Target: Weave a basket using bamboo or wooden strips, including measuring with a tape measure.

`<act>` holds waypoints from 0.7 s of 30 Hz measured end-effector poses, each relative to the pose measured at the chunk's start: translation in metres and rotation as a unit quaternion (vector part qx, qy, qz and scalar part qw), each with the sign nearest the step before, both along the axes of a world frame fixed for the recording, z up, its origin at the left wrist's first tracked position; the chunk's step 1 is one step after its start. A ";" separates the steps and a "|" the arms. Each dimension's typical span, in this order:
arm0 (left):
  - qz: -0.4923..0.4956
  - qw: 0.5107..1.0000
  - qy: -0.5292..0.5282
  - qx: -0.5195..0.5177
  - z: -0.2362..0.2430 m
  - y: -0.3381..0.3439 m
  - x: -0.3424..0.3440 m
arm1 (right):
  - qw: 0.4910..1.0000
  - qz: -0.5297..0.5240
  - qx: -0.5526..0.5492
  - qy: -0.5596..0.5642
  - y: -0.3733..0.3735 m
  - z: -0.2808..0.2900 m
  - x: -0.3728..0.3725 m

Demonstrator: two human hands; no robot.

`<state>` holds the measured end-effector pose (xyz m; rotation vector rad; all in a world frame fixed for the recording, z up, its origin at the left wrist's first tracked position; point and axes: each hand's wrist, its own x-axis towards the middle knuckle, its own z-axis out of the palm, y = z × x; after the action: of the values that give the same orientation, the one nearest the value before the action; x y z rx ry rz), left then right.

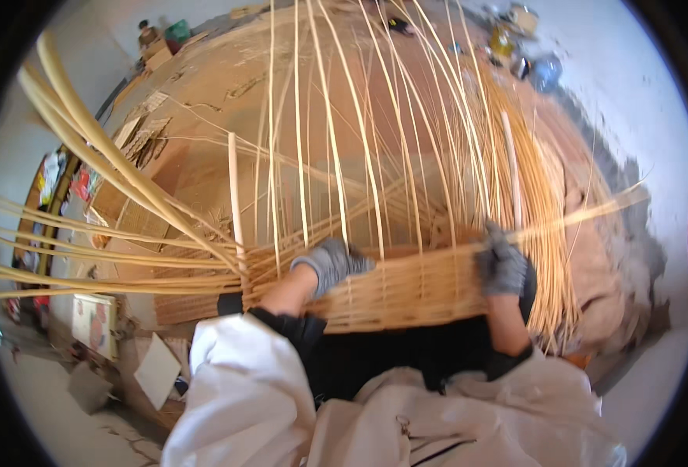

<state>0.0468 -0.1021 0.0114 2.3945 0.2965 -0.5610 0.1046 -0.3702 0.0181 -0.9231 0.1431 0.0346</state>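
Wicker, pale and straw-coloured: the basket (406, 288) sits against the person's lap, its woven wall only a low band so far, with long bare stakes (359, 132) fanning up unwoven, so most of the height looks yet to come. Left hand (330, 263), gloved grey, presses on the rim, grip loose. Right hand (503, 265) is closed on a weaving strand (585, 212).

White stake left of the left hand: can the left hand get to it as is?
Probably yes. The left hand rests on the woven wall, close beside the white stake; only thin upright strands stand between.
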 end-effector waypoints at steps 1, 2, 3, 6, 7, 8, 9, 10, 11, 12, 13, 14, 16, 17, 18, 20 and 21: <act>-0.018 1.000 -0.005 -0.020 0.007 -0.005 -0.002 | 1.000 0.009 -0.005 -0.011 -0.002 0.016 0.017; -0.041 0.998 -0.002 -0.042 0.015 -0.011 -0.010 | 0.987 0.084 -0.121 -0.065 -0.001 0.033 0.029; -0.035 0.998 -0.004 -0.048 0.025 -0.016 -0.017 | 0.952 0.160 -0.232 -0.117 0.005 0.050 0.045; 0.056 0.998 -0.017 0.023 0.032 -0.035 -0.024 | 0.888 0.220 -0.271 -0.299 0.087 0.088 0.095; 0.095 0.993 -0.038 0.063 0.022 -0.043 -0.021 | 0.678 0.174 -0.584 -0.411 0.120 0.100 0.118; 0.132 0.983 -0.064 0.107 0.020 -0.055 -0.013 | 0.581 -0.026 -0.563 -0.588 0.151 0.054 0.164; 0.152 0.980 -0.034 0.127 0.018 -0.056 -0.007 | 0.582 -0.021 -0.559 -0.590 0.157 0.039 0.169; 0.162 0.977 -0.034 0.133 0.015 -0.049 -0.004 | 0.725 0.101 -0.507 -0.455 0.162 0.032 0.164; 0.135 0.986 -0.007 0.101 0.006 -0.039 0.000 | 0.825 0.222 -0.431 -0.292 0.167 0.022 0.157; 0.095 0.993 0.017 0.061 0.004 -0.037 0.006 | 0.835 0.104 -0.385 -0.379 0.133 0.003 0.163; 0.068 0.995 0.054 0.042 0.012 -0.033 0.009 | 0.827 -0.010 -0.331 -0.454 0.097 -0.019 0.154; 0.101 0.991 0.079 0.044 0.015 -0.011 -0.011 | 0.982 0.124 -0.077 -0.118 0.095 0.029 0.060; 0.047 0.990 0.073 0.110 0.027 -0.020 -0.006 | 0.995 0.010 -0.055 -0.086 0.034 -0.001 0.007; 0.015 0.997 0.026 0.073 0.024 -0.021 -0.008 | 0.997 -0.027 -0.040 -0.066 0.021 -0.006 -0.007; 0.005 0.997 0.029 0.074 0.024 -0.020 -0.008 | 0.997 -0.037 -0.040 -0.062 0.019 -0.008 -0.003; 0.081 0.983 -0.022 -0.164 0.027 -0.020 -0.003 | 0.996 -0.050 0.019 -0.066 0.026 0.000 0.021; 0.136 0.975 -0.003 -0.174 0.036 -0.026 0.002 | 0.998 -0.060 -0.014 -0.014 0.035 0.009 0.029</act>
<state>0.0487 -0.1282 0.0478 1.9771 0.4735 -0.4382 0.1341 -0.3355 0.0274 -0.9410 0.1735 -0.0914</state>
